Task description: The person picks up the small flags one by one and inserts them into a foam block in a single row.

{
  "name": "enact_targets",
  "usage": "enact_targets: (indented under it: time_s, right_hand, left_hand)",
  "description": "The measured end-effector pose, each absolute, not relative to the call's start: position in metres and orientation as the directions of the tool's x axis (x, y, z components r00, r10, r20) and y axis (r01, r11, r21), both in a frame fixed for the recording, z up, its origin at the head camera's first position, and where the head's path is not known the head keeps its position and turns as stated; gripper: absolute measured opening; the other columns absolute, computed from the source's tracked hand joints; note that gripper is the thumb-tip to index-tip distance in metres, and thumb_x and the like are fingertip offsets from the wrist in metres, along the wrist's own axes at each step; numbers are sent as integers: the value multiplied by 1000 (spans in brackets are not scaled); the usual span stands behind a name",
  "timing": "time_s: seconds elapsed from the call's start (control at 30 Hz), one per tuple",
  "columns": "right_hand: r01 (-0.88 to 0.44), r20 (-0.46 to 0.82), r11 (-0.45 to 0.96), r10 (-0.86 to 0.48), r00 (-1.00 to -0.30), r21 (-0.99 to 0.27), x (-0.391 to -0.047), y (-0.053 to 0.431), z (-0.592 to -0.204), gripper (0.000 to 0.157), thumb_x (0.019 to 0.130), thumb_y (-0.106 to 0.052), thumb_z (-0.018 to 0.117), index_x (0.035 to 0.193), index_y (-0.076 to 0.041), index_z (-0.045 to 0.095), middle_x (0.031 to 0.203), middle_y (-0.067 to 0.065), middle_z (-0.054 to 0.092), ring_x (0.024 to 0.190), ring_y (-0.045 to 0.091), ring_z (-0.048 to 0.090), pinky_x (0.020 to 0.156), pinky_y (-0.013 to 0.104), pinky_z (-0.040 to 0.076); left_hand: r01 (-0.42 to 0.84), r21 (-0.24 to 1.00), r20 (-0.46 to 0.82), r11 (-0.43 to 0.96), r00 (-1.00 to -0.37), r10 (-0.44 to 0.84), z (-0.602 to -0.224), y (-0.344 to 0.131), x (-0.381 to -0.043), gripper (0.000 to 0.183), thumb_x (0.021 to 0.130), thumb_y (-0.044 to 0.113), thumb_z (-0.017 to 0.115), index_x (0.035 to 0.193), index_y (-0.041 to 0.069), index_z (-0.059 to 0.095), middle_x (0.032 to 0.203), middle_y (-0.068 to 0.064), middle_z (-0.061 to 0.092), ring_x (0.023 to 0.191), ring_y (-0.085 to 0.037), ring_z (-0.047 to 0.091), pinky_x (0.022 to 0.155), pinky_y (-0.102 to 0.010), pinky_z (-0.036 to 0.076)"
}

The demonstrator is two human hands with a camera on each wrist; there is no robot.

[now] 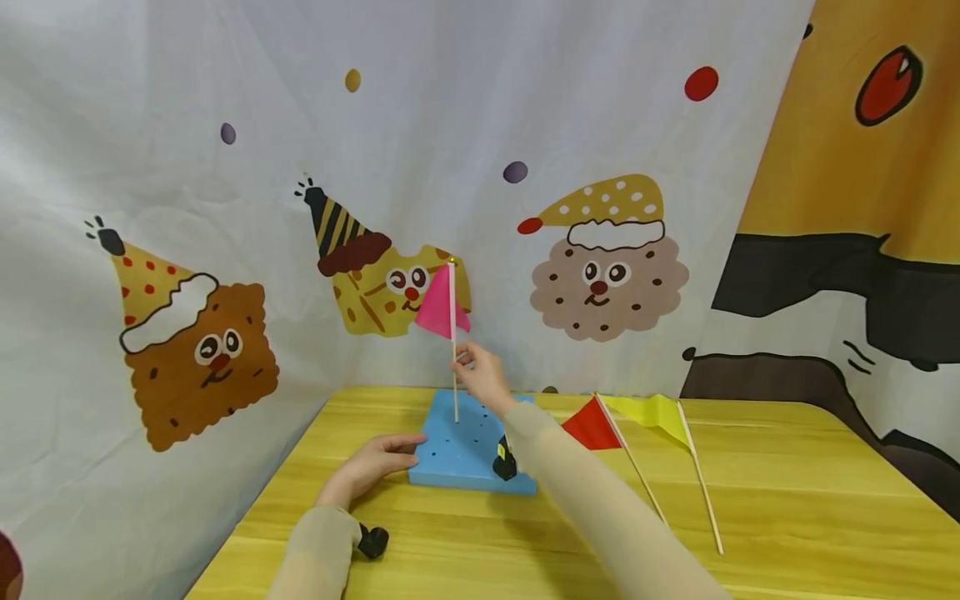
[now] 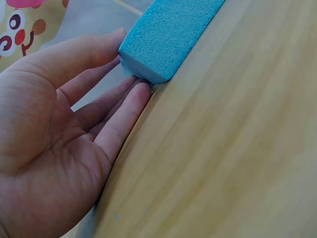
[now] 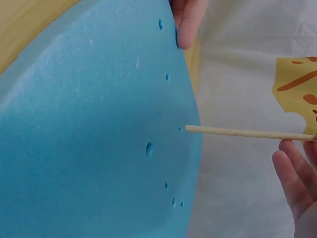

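Note:
A blue foam block (image 1: 450,457) dotted with small holes lies flat on the table. My left hand (image 1: 371,467) rests against its left side; in the left wrist view, thumb and fairly straight fingers touch the block's corner (image 2: 168,39). Above the block, my right hand (image 1: 486,379) pinches the thin wooden stick of a pink flag (image 1: 437,308), held upright. The right wrist view has the stick's lower end (image 3: 198,129) beside a small hole, seemingly just off the foam surface (image 3: 89,124).
To the right, a red flag (image 1: 596,427) and a yellow flag (image 1: 660,417) on wooden sticks lie on the wood-grain table (image 1: 810,500). A cloth backdrop (image 1: 465,100) with cartoon snacks hangs behind the table.

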State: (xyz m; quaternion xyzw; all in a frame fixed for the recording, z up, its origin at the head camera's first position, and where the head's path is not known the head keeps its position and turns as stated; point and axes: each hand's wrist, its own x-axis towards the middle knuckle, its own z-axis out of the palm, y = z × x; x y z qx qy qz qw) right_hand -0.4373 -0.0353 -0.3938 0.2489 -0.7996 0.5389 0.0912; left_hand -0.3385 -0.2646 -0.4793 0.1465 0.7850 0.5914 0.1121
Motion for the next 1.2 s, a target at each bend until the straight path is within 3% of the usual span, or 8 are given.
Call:
enact_targets:
  time_s: [0.47, 0.7, 0.9, 1.07, 1.2]
  right_hand:
    - [-501, 420, 313, -292, -859, -807, -438, -36, -399, 14, 96, -10, 62, 110, -10, 61, 90, 5, 64, 72, 29, 69, 49, 29, 53]
    - [-495, 412, 312, -295, -862, -811, -437, -35, -398, 16, 96, -10, 62, 111, -8, 61, 91, 6, 64, 76, 36, 68, 50, 29, 53]
    - [-500, 411, 352, -300, -861, -791, -435, -35, -400, 15, 96, -11, 62, 111, -9, 61, 91, 5, 64, 62, 25, 64, 48, 30, 52]
    - [-494, 400, 369, -304, -864, -787, -436, -35, -404, 16, 97, -14, 62, 112, -9, 61, 92, 3, 64, 61, 17, 63, 49, 30, 53]
    - [-498, 405, 355, -306, -862, -791, -435, -34, -407, 13, 97, -14, 62, 109, -11, 60, 91, 3, 64, 67, 26, 66, 49, 30, 53]
  left_hand:
    - [92, 966, -4, 243, -929, 370, -482, -265, -339, 49, 95, 21, 65, 140, 8, 53, 147, -16, 43, 134, -38, 38, 107, -49, 37]
    - [77, 967, -18, 242, -930, 367, -483, -265, -342, 49, 94, 21, 66, 140, 8, 54, 146, -17, 44, 135, -39, 37, 107, -49, 37]
    - [63, 969, -29, 238, -931, 364, -484, -266, -343, 48, 94, 22, 66, 139, 10, 55, 146, -16, 43, 135, -39, 36, 107, -49, 37]
    - [75, 968, -18, 239, -930, 367, -484, -266, -343, 48, 94, 21, 66, 139, 9, 55, 146, -17, 44, 134, -40, 37, 106, -49, 37]
    - [74, 970, -18, 232, -929, 369, -483, -266, -343, 48, 94, 21, 66, 139, 7, 54, 146, -17, 44, 134, -40, 37, 106, -48, 38]
